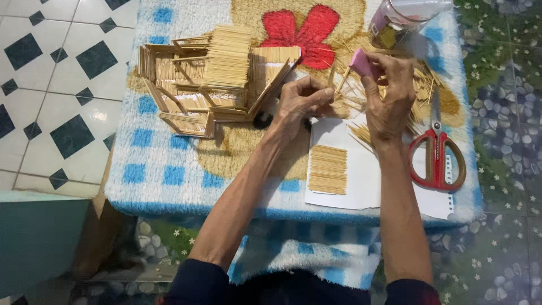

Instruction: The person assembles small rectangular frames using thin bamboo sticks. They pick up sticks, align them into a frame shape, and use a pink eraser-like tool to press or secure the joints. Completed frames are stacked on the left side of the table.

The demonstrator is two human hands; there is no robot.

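Up top, right hand (388, 93) pinches pink bottle (360, 61).

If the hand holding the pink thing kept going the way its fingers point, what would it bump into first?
Probably the clear plastic jar. The right hand with the pink piece points up the table toward it, though depth is hard to judge.

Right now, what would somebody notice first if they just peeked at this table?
Probably the little house built of thin wooden sticks, at the table's far left. Beside it, the left hand pinches a stick while the right hand holds a small pink thing. Red-handled scissors lie at the right.
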